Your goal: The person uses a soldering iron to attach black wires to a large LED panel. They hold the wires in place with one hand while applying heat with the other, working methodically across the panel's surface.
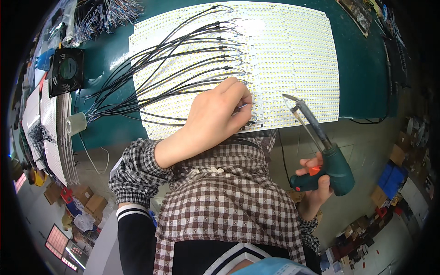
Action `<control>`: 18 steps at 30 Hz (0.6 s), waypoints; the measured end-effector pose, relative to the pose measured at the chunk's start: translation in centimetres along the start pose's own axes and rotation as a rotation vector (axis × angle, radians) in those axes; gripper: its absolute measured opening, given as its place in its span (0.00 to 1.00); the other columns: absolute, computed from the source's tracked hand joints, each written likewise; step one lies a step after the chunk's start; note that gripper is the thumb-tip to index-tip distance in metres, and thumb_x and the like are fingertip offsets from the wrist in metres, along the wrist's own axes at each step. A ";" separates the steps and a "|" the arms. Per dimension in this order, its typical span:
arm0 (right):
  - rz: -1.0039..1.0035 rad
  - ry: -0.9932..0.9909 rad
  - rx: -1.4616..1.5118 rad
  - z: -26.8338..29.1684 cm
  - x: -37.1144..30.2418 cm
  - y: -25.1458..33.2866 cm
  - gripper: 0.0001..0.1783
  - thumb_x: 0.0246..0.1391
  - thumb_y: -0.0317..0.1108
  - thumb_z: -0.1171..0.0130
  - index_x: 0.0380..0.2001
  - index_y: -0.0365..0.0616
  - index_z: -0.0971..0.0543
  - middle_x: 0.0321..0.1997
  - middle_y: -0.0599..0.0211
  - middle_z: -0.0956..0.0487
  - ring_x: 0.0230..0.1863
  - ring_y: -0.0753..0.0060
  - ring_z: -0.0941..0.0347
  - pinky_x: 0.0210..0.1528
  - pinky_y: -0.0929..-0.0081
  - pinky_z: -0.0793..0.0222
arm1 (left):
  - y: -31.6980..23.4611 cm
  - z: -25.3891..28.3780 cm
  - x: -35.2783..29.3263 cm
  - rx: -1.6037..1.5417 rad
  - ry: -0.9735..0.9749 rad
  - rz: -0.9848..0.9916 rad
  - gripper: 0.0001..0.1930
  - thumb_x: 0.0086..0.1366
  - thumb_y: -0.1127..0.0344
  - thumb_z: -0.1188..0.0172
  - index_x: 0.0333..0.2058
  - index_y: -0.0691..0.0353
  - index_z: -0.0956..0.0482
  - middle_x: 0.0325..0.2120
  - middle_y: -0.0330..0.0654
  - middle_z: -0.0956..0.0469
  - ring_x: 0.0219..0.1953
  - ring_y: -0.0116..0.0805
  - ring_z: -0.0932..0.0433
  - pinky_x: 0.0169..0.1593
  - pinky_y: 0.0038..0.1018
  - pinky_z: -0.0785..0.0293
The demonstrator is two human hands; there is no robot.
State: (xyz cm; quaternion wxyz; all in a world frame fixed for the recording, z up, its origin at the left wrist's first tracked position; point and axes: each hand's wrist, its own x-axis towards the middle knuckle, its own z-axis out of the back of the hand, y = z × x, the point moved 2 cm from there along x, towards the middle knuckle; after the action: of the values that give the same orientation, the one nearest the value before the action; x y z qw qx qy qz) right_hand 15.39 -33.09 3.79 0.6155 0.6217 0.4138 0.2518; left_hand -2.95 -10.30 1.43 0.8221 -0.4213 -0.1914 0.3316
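A white LED panel board (302, 50), dotted with rows of small yellowish LEDs, lies on the green table. Several black cables (178, 66) fan across its left half, their thin wire ends at the middle seam. My left hand (220, 107) is closed over the board's near edge, fingertips pinched together near the seam. A bit of bluish wire shows by the fingers, but the palm hides what they grip. Off the board's near right corner, my right hand (316, 183) is wrapped round a green soldering gun (339, 172) with a red trigger. Its tip points up and left, apart from the board.
At the left, the cables gather near a pale tube (76, 123). A black fan (67, 71) and stacked white boards (57, 137) stand beyond it. A bundle of loose wires (103, 16) lies at the far left. Boxes (94, 205) sit on the floor.
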 end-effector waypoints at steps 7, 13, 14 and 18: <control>-0.049 0.052 -0.175 -2.1 -0.5 0.7 0.35 0.56 0.48 0.41 0.49 0.19 0.32 0.33 0.52 0.22 0.32 0.61 0.22 0.38 0.68 0.23 | 0.1 0.1 0.2 -0.023 0.040 0.039 0.06 0.54 0.72 0.40 0.29 0.60 0.27 0.26 0.42 0.26 0.26 0.42 0.23 0.27 0.34 0.28; -0.073 0.099 -0.179 -2.3 -0.7 0.2 0.32 0.55 0.44 0.39 0.48 0.21 0.31 0.31 0.55 0.23 0.32 0.63 0.23 0.39 0.68 0.23 | 0.2 0.3 0.3 -0.025 0.041 0.037 0.05 0.54 0.71 0.40 0.29 0.60 0.27 0.26 0.43 0.26 0.26 0.42 0.23 0.27 0.34 0.28; -0.068 0.108 -0.186 -2.3 -0.7 0.2 0.31 0.55 0.43 0.39 0.48 0.21 0.31 0.31 0.55 0.23 0.33 0.64 0.23 0.40 0.67 0.23 | 0.2 0.3 0.3 -0.024 0.041 0.033 0.05 0.54 0.71 0.40 0.29 0.60 0.27 0.26 0.43 0.26 0.26 0.42 0.23 0.27 0.34 0.28; -0.060 0.141 -0.193 -2.0 -0.9 -0.3 0.28 0.56 0.38 0.40 0.49 0.22 0.31 0.33 0.55 0.23 0.35 0.63 0.24 0.41 0.65 0.24 | 0.2 0.2 0.3 -0.042 0.033 0.034 0.05 0.54 0.71 0.40 0.29 0.61 0.27 0.26 0.43 0.26 0.26 0.43 0.24 0.27 0.34 0.28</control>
State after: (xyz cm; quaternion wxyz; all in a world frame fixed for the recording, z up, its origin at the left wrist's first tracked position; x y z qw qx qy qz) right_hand 13.22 -32.76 3.86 0.6490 0.5277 0.4484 0.3150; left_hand -2.96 -9.86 1.41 0.8104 -0.4469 -0.1776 0.3345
